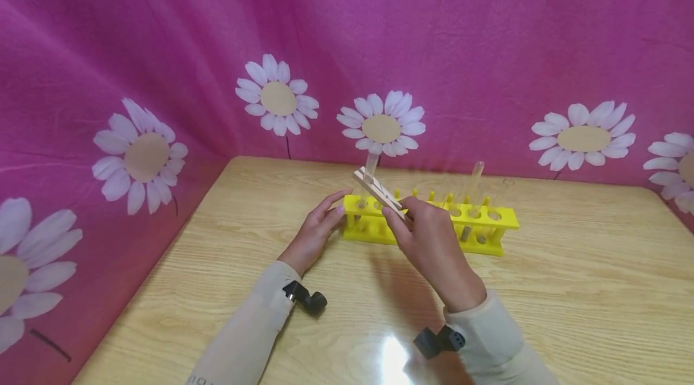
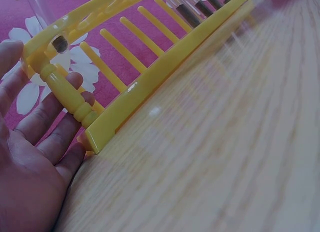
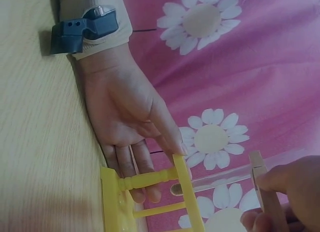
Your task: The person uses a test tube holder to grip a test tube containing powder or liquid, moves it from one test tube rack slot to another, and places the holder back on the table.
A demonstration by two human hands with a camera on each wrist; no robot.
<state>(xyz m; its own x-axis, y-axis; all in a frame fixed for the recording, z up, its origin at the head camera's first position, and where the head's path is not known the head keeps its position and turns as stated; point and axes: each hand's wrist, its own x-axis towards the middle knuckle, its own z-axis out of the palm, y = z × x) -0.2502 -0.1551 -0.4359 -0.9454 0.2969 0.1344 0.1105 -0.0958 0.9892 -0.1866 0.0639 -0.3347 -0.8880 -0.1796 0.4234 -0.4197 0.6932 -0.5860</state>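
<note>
A yellow test tube rack (image 1: 428, 209) stands on the wooden table. My left hand (image 1: 314, 231) holds its left end, thumb on the top plate and fingers behind the end post (image 2: 65, 89). Above that end, my right hand (image 1: 434, 246) pinches a wooden test tube clamp (image 1: 378, 189) by its near end. The clamp's far end grips a clear test tube (image 1: 371, 163). This tube's lower end, with dark matter (image 2: 60, 43) at the bottom, reaches through the leftmost hole of the top plate, above the base in the left wrist view.
Several other test tubes (image 1: 475, 183) stand at the rack's right end, dark matter (image 2: 188, 15) in their bottoms. Upright pegs (image 2: 122, 51) line the rack's back edge. A pink flowered cloth (image 1: 461, 41) hangs behind and left of the table (image 1: 585, 276).
</note>
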